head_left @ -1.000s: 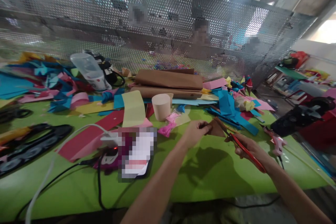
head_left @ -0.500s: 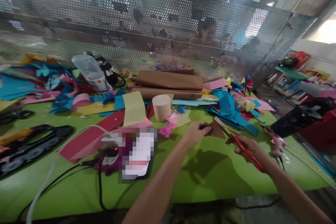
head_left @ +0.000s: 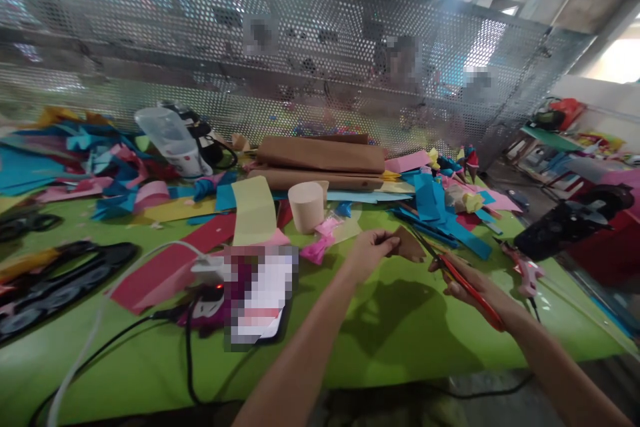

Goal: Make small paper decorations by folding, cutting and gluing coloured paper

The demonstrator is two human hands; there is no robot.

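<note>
Paper point(head_left: 411, 246) pinched left, scissors point(head_left: 470, 287) gripped right, hands point(head_left: 369, 255) hover over a green table point(head_left: 150, 373) before a perforated screen point(head_left: 165, 27).

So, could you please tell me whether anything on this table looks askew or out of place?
The clear container at the back left looks askew: it tilts sideways beside the heaped paper scraps, though lens distortion may exaggerate that. The white cable strays across the red paper. I see nothing plainly spilled or damaged.
</note>
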